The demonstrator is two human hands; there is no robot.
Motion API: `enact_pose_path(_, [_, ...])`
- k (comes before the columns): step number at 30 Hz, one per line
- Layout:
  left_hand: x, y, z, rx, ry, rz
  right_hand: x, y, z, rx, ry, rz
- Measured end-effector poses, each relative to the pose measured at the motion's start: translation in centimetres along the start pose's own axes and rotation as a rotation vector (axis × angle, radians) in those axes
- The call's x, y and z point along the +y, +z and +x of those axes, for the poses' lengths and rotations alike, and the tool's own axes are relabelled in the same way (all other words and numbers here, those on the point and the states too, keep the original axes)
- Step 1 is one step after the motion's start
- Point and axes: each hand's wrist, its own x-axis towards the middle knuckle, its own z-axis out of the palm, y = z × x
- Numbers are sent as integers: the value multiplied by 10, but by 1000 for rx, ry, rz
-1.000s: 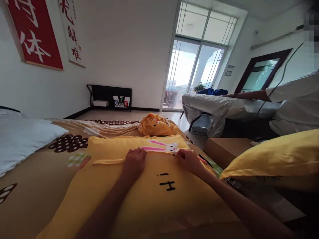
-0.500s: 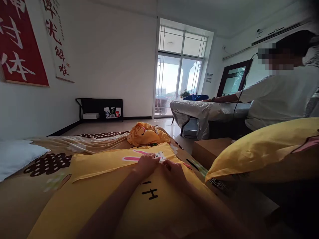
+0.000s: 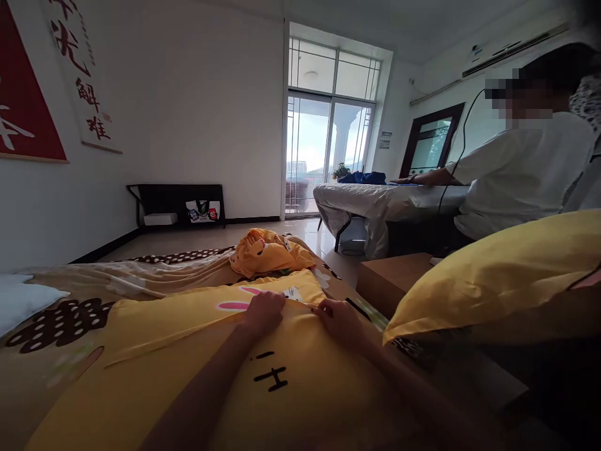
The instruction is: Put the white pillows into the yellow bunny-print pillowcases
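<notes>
A yellow pillowcase [image 3: 310,357] lies spread over the bed in front of me, printed with black "Hi" lettering and, towards its far end, a white rabbit with pink ears. My left hand [image 3: 265,314] is closed on a fabric edge beside the rabbit print. A short way to the right, my right hand [image 3: 339,318] pinches the same edge, with its fingers bent. Between both hands the edge is drawn into a nearly straight line. Whether a pillow is inside cannot be made out.
Beyond the pillowcase lies a crumpled orange-yellow cloth [image 3: 270,254] on the patterned bedsheet [image 3: 61,322]. A plump yellow pillow [image 3: 488,275] is at right, near a cardboard box [image 3: 389,279]. Behind, a person [image 3: 521,169] works at a plastic-covered table [image 3: 357,197]. A white pillow [image 3: 28,300] is far left.
My hands have moved slightly apart, and the fabric edge between them has been pulled straighter. The view has shifted a little to the right.
</notes>
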Motion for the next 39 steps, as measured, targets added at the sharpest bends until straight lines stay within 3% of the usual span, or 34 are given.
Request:
enact_pose_path(4, [4,11,-6,33,-29,1,12,-3,5,-11,0,-95])
enact_pose_path(11, [4,15,-12,69,-60,-12,9,-9,11,10,12,-275])
enact_pose_path(18, [9,17,-18,109,54,-27,-5,6,-7,117,53,-119])
enact_pose_path(22, [9,19,-19,135,79,-8,-19,13,-7,114,51,-73])
enact_pose_path(29, [7,18,-22,200,132,5,-17,-2,-4,6,145,-428])
enact_pose_path(33, [8,20,-23,218,159,19,-25,-7,-4,11,113,-541])
enact_pose_path(36, [7,20,-26,224,136,8,-29,-6,-2,27,64,-435])
enact_pose_path(39, [4,16,-34,229,150,5,-20,-6,1,-44,-81,-85])
